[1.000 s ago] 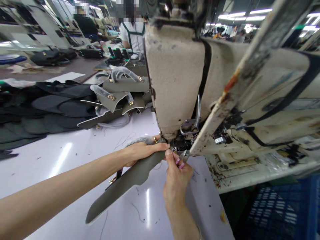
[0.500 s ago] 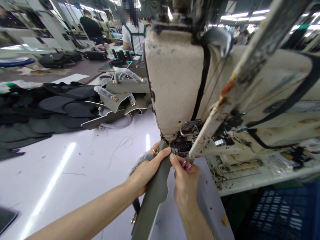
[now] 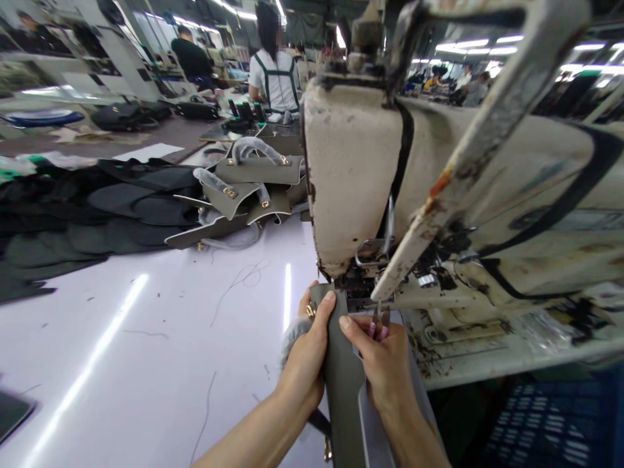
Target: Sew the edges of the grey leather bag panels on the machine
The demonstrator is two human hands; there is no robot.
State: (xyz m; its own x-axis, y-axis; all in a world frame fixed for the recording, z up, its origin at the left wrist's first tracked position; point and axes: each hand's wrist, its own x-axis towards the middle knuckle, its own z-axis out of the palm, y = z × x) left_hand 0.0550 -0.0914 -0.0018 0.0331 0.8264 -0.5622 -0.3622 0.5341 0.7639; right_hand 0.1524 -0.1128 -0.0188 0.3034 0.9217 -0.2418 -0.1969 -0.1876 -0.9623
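Observation:
A long grey-green bag panel with a pale edge lies beneath my hands, its far end beside the needle area of the sewing machine. My left hand is closed around the panel's left edge, thumb on top. A plastic-wrapped handle with gold fittings hangs by that hand, partly hidden. My right hand has its thumb tip at the panel's right edge. Small thread snips with pink handles are tucked in its fingers, blades pointing up.
Several grey-green panels with wrapped handles are piled behind, beside stacked black pieces. A slanted, rusty metal bar crosses in front of the machine. Loose threads lie on the white tabletop. A blue crate stands low right; co-workers sit beyond.
The panel's far end has come out from under the machine head and the panel has swung to the right. Both hands moved right with it; the snips now point upward. The view shifted slightly.

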